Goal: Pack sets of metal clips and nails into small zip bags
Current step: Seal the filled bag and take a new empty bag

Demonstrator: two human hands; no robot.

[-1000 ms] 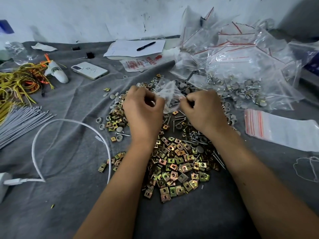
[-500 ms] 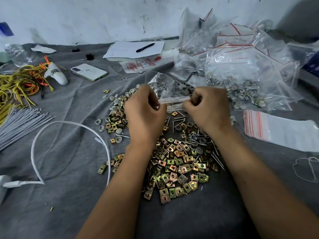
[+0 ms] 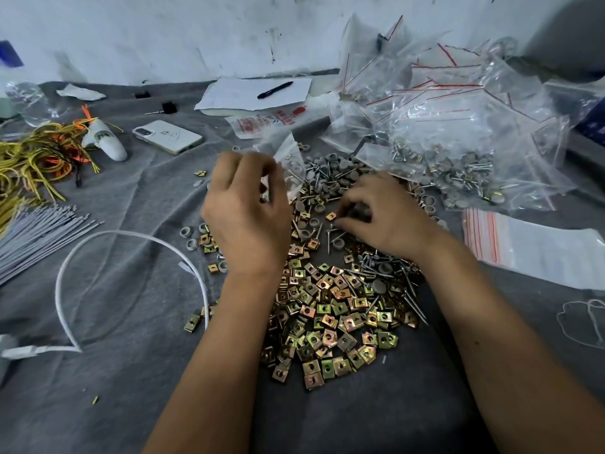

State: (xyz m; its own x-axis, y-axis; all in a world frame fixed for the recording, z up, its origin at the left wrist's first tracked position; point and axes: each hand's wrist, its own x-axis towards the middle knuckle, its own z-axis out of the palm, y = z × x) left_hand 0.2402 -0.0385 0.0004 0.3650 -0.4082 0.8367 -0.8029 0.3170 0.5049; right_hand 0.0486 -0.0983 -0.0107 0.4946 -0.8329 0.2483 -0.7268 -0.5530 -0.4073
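A heap of gold-coloured square metal clips [image 3: 330, 309] lies on the grey cloth [image 3: 131, 388] in front of me. Behind it are loose nails [image 3: 383, 260] and grey round caps [image 3: 330, 162]. My left hand [image 3: 245, 211] is raised over the heap's left side and pinches a small clear zip bag [image 3: 289, 158] with a few parts inside. My right hand [image 3: 386, 214] rests low on the nails and caps with its fingers curled down. Whether they pinch a piece is hidden.
Filled zip bags [image 3: 458, 126] are heaped at the back right, and a stack of empty red-striped bags [image 3: 530, 244] lies to the right. On the left are a white cable [image 3: 131, 240], grey ties [image 3: 32, 231], yellow wires [image 3: 29, 158] and a phone [image 3: 167, 137]. Paper with a pen [image 3: 258, 93] lies by the wall.
Both hands pinched the bag's top edge before. My right hand has let go and dropped to the nails and caps. My left hand keeps the bag and has shifted left.
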